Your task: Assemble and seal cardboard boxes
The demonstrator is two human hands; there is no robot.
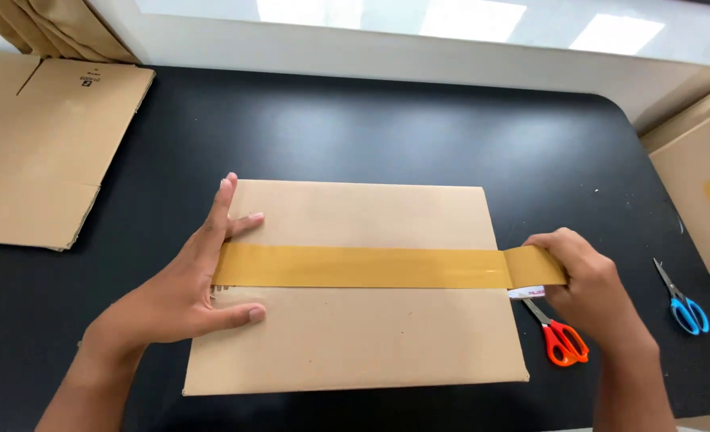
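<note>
Upper left of the frame: flattened cardboard sheet (39, 148) on the black table (355, 128), cut off by the left edge, with more cardboard leaning above it. Centre: closed cardboard box (355, 320), contents hidden, crossed by a strip of brown tape (363, 267) along its seam. On the box's left edge: left hand (191, 288), palm down, fingers spread, thumb apart, pressing the tape's left end. Just past the box's right edge: right hand (587, 280), fingers pinched around the tape roll, roll mostly hidden under the hand. Beneath that hand: orange scissors (561, 336), blades partly covered. Further right: blue scissors (683, 304), lying apart. Right edge: taped boxes (703, 184), cut off, contents unseen
</note>
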